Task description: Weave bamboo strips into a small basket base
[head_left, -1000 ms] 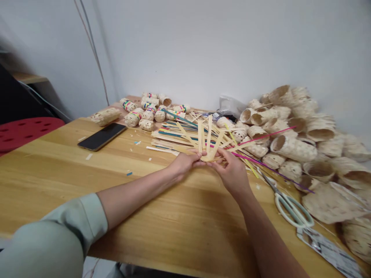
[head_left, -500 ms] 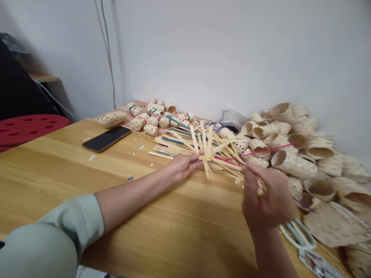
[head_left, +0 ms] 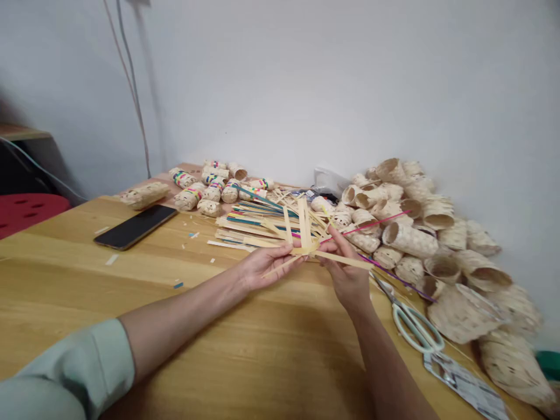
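Between my hands, above the table, is a small weave of pale bamboo strips (head_left: 303, 224), with several strip ends standing up and others fanning to the sides. My left hand (head_left: 268, 265) pinches its left side between thumb and fingers. On the other side, my right hand (head_left: 347, 271) is closed on the right edge of the weave, its fingers bent near the crossing. One long pale strip (head_left: 345, 259) runs out across the right hand. Behind the weave lies a heap of loose strips (head_left: 245, 224), mostly pale with some blue-green and pink ones.
Scissors (head_left: 415, 326) lie at the right beside a pile of woven bamboo tubes (head_left: 409, 239). Small tubes with coloured bands (head_left: 188, 195) stand at the back left. A black phone (head_left: 136, 226) rests on the wooden table (head_left: 196, 361), and scraps are scattered near it.
My right hand has moved left and inward from the end of a strip to the weave. The view has shifted right, and the scissors show more fully.
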`<state>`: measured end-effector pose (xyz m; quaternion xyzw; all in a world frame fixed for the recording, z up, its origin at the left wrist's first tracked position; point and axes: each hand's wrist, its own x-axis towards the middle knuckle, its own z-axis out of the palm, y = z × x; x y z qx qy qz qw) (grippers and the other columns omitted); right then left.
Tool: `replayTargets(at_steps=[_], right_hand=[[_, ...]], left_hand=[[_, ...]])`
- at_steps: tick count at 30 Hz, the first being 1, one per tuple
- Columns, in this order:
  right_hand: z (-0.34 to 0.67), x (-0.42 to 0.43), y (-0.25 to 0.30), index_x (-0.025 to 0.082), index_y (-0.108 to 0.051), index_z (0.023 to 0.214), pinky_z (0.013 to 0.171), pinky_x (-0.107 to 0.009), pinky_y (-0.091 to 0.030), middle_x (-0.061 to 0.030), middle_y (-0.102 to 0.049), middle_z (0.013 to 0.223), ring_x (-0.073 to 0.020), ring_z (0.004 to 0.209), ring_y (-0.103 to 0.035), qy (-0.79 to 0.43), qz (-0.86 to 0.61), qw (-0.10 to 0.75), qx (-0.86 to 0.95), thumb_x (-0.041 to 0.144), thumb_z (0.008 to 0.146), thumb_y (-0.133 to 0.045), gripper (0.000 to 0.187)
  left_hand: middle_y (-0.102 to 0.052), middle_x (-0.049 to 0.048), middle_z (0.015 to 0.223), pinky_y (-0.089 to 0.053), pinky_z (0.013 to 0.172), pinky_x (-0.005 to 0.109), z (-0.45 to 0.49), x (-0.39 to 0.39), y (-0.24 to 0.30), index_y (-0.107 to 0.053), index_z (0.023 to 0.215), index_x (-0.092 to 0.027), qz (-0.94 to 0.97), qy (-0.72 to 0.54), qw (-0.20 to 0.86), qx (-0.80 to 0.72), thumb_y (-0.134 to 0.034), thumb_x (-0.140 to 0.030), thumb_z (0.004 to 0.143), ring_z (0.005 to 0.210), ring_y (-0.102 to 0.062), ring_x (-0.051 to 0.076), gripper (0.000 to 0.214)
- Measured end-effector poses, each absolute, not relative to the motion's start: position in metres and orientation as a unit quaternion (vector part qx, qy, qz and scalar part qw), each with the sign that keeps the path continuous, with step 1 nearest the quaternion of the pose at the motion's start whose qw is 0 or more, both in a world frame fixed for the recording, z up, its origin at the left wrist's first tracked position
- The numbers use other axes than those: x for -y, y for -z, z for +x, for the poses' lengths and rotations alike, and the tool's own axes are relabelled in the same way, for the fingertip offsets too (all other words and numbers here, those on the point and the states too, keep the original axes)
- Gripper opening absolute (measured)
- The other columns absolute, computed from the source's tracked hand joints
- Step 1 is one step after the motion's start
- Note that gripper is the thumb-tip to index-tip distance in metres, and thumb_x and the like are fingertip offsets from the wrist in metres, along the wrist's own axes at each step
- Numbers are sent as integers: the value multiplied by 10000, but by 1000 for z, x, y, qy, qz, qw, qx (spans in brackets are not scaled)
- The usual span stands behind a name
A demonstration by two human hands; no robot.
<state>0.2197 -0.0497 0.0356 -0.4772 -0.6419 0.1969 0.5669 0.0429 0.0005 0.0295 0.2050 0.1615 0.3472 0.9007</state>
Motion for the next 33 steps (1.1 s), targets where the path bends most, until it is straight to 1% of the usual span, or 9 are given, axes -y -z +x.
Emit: replayTargets(at_steps=[2, 5, 9, 11, 17, 20, 23, 27, 33], right_hand=[[219, 51, -36, 194, -550, 1226, 584, -266, -480, 11, -611, 715, -125, 601, -568, -254, -487, 560, 620, 378, 762, -635, 506], [220, 50, -37, 170, -595, 1105, 454, -228, -423, 35, -576, 578, -102, 455, -511, -305, -515, 533, 598, 442, 751, -630, 447], [217, 51, -38, 190, -558, 892, 405, -202, -388, 42, -569, 516, -92, 394, -491, -326, -525, 513, 596, 507, 773, -598, 341], [215, 53, -39, 202, -520, 845, 398, -191, -379, 47, -571, 512, -88, 392, -493, -335, -522, 517, 591, 510, 775, -600, 326], [208, 51, -37, 220, -460, 884, 366, -173, -349, 62, -574, 543, -82, 395, -490, -389, -498, 529, 566, 505, 788, -583, 325], [209, 48, -34, 220, -449, 903, 370, -177, -363, 57, -578, 574, -91, 432, -514, -404, -490, 535, 557, 511, 781, -586, 345], [210, 45, -30, 220, -448, 897, 375, -191, -383, 53, -570, 584, -103, 454, -527, -401, -491, 545, 549, 533, 779, -574, 357], [207, 44, -25, 230, -448, 897, 376, -216, -396, 61, -545, 577, -116, 453, -513, -397, -507, 559, 522, 541, 785, -547, 344], [201, 42, -21, 231, -456, 877, 385, -212, -371, 67, -509, 575, -98, 443, -462, -398, -529, 592, 460, 475, 767, -572, 291]], left_hand=[[-691, 164, 939, -536, 800, 208, 45, 2, -27, -568, 1057, 4, 203, -329, 908, -162, -433, -25, 863, 807, -694, 158, 239], [-700, 150, 914, -538, 798, 227, 46, 4, -24, -584, 1009, -3, 204, -325, 910, -156, -429, -17, 863, 797, -698, 168, 214], [-709, 128, 888, -528, 826, 244, 46, 5, -21, -613, 954, -20, 223, -326, 908, -143, -464, -34, 856, 799, -696, 166, 179], [-709, 126, 893, -516, 856, 252, 46, 4, -19, -624, 943, -23, 228, -326, 906, -142, -482, -36, 847, 815, -693, 164, 171], [-697, 144, 907, -484, 898, 270, 47, 1, -17, -635, 916, -3, 222, -333, 907, -128, -524, -24, 819, 829, -684, 170, 149], [-692, 149, 913, -469, 924, 275, 48, 1, -18, -642, 894, -5, 226, -343, 903, -130, -513, -37, 831, 849, -678, 172, 147], [-694, 145, 942, -467, 929, 288, 49, 3, -20, -654, 928, -15, 256, -350, 891, -134, -487, -59, 851, 873, -672, 176, 189], [-704, 118, 935, -496, 873, 283, 53, 7, -22, -681, 922, -50, 300, -369, 866, -155, -487, -65, 851, 835, -666, 162, 207], [-700, 102, 944, -523, 755, 249, 55, 12, -24, -709, 846, -79, 347, -421, 814, -201, -577, -49, 792, 793, -653, 143, 146]])
